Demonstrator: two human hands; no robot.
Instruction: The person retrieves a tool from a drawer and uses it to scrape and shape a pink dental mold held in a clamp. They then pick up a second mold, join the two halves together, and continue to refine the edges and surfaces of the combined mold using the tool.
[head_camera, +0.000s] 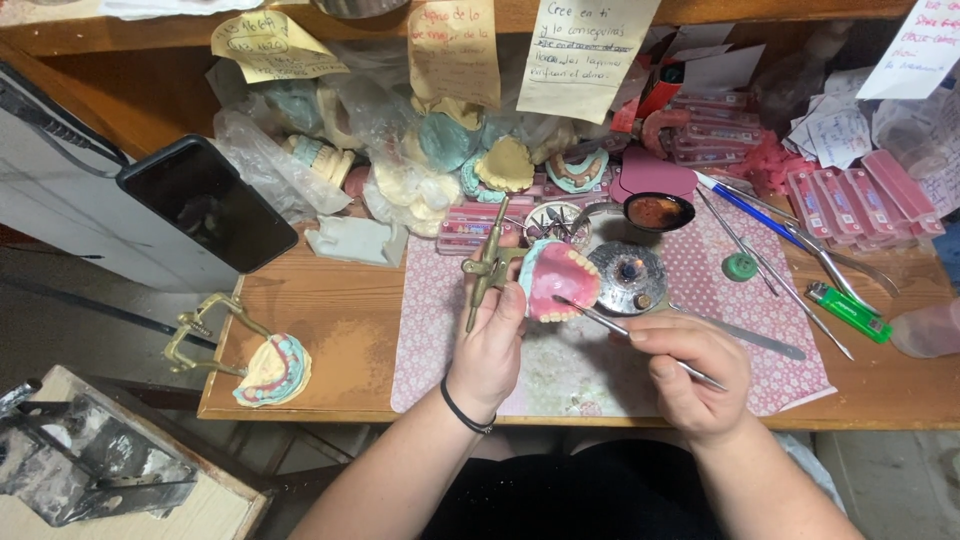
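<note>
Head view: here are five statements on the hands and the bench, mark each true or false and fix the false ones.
1. The left hand holds a pink denture model on a brass hinged frame. True.
2. The right hand holds a green lighter. False: it holds a thin metal tool, whose tip meets the model; the lighter lies on the table.
3. A second model on a brass frame sits at the table's left edge. True.
4. The dark phone lies on the pink patterned mat. False: it sits far left, off the mat.
5. The left wrist wears a dark band. True.
</note>
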